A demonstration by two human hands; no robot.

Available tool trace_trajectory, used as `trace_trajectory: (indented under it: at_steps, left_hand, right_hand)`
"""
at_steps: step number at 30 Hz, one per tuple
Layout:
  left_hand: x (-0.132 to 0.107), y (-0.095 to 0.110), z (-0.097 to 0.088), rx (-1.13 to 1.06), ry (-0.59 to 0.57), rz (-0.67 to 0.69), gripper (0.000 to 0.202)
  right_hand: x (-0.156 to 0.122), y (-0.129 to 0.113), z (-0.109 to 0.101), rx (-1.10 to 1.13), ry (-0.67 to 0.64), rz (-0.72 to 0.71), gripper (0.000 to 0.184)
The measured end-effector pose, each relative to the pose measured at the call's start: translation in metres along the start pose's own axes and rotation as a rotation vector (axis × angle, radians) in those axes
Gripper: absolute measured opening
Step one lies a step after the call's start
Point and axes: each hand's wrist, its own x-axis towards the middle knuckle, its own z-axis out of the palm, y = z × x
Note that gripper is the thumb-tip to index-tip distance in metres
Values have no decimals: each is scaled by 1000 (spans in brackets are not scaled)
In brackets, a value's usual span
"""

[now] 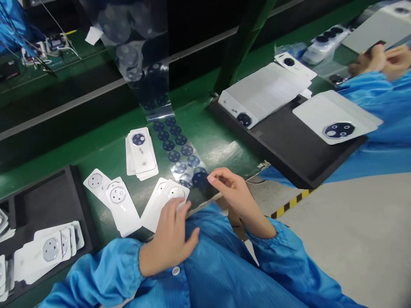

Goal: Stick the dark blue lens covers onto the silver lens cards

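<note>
My right hand [233, 194] pinches the edge of a dark round sticker [199, 178] at the near end of a clear film strip [192, 147]. Two rows of dark round stickers with small holes sit along this strip. My left hand [171, 237] has its fingers apart, over or touching the near edge of a fanned group of white phone back panels [156, 207]. More white panels [123, 209] lie to its left, with grey camera rings. Farther back, a small stack of panels [144, 158] carries a dark sticker on the top one's ring.
A black tray [77, 192] with white panels stands at left. At right, another black tray [289, 149] holds stacked panels with dark rings. Behind it are a co-worker's hands [382, 62] and blue sleeves. The film [141, 51] rises toward the top over the green bench [224, 149].
</note>
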Motion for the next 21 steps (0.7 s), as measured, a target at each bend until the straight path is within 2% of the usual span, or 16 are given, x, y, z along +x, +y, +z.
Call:
trace_trajectory:
  at_steps: [3,5,7,11,21]
  left_hand:
    - [-22,-9,0,274,-62,168,41]
    - [-31,-19,3,422,-61,229,38]
    - [-35,-29,7,534,-58,265,37]
    - [-38,-40,12,674,-75,286,35]
    - [-43,-44,15,743,-62,334,35]
  right_hand:
    - [9,-2,4,-43,-200,109,39]
    - [16,0,14,-41,-348,167,43]
    - [23,5,26,-68,-441,191,46]
    - [35,15,39,-152,-551,236,47]
    - [43,15,39,-320,-661,322,45]
